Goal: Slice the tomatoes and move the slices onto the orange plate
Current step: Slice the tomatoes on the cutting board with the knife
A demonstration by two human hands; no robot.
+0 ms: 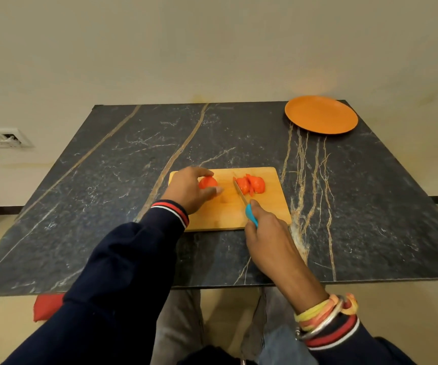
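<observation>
- The right hand (264, 233) reaches in from the near right, wrist wrapped in bangles and threads, fingers clenched round the blue handle of a knife (247, 208).
- The knife's blade points away, its tip just beside the cut slices (252, 185).
- The left hand (189, 191), dark sleeve to the wrist, arches over the board's left end, thumb and fingers grasping a tomato piece (207, 182).
- Both lie on the wooden cutting board (225, 217) at the table's (107, 180) middle.
- The orange plate (321, 118) sits at the far right corner, well apart.

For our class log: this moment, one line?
left hand grips tomato | right hand holds knife | slices on board | orange plate empty
</observation>
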